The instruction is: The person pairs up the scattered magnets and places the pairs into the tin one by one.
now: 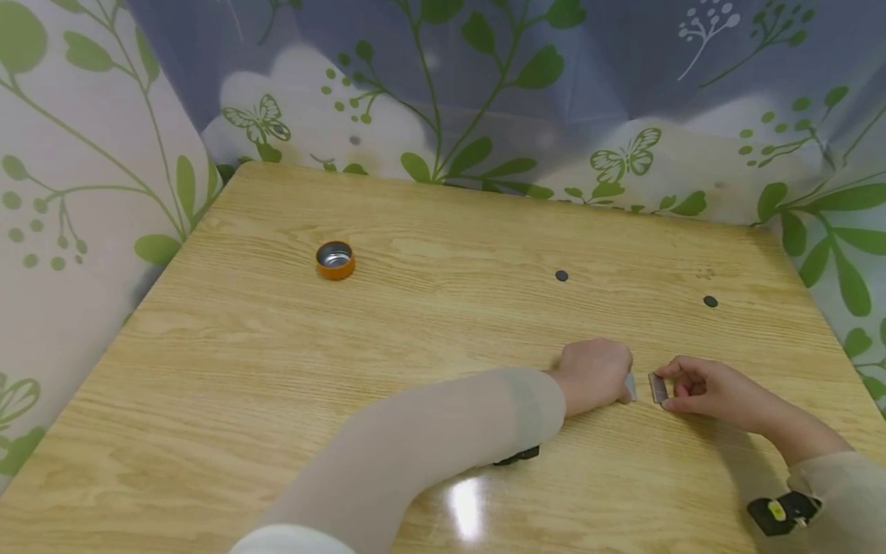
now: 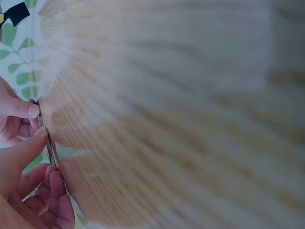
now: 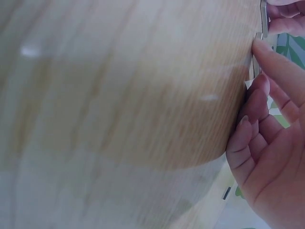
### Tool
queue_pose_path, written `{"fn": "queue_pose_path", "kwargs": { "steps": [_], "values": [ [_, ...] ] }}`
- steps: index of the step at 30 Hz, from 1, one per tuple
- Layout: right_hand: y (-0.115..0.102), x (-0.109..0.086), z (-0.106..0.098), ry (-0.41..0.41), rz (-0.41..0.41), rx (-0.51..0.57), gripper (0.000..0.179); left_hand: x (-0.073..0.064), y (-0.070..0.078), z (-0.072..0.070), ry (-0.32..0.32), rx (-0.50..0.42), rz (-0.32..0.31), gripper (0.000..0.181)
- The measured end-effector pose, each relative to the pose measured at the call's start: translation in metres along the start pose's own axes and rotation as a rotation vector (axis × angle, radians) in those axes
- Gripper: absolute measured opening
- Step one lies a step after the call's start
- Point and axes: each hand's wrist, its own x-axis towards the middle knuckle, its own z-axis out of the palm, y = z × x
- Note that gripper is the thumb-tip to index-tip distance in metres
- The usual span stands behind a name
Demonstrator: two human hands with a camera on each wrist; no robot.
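Over the right part of the table, my left hand [image 1: 595,375] pinches a small flat grey piece [image 1: 630,387] between thumb and fingers. Most of that piece is hidden by the hand in the head view; its thin edge [image 2: 51,151] shows in the left wrist view. Just to the right, my right hand [image 1: 716,392] holds a small thin rectangular piece [image 1: 658,388], dark-faced with a pale rim, by its two ends. Both pieces stand on edge close to the wooden tabletop, facing each other across a narrow gap. The right-hand piece [image 3: 256,57] appears edge-on in the right wrist view.
Beyond the hands, a black disc [image 1: 561,275] lies on the wooden table [image 1: 443,308], and another black disc [image 1: 710,302] lies farther right. A small orange bowl [image 1: 335,261] with a metal inside stands at the back left. Leaf-patterned cloth [image 1: 484,92] hangs behind the table.
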Motion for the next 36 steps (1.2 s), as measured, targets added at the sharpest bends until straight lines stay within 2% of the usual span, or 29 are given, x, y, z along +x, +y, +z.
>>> {"fn": "queue_pose_path", "kwargs": {
  "steps": [29,36],
  "values": [
    [0.0018,-0.001,0.0014,0.006,-0.014,0.008,0.03,0.0042,0.0081,0.0015,-0.008,0.032,0.002,0.019],
    [0.0012,0.0,0.0008,0.005,0.011,0.006,0.032,0.0037,0.0101,-0.0006,-0.003,0.046,0.011,0.021]
  ]
}}
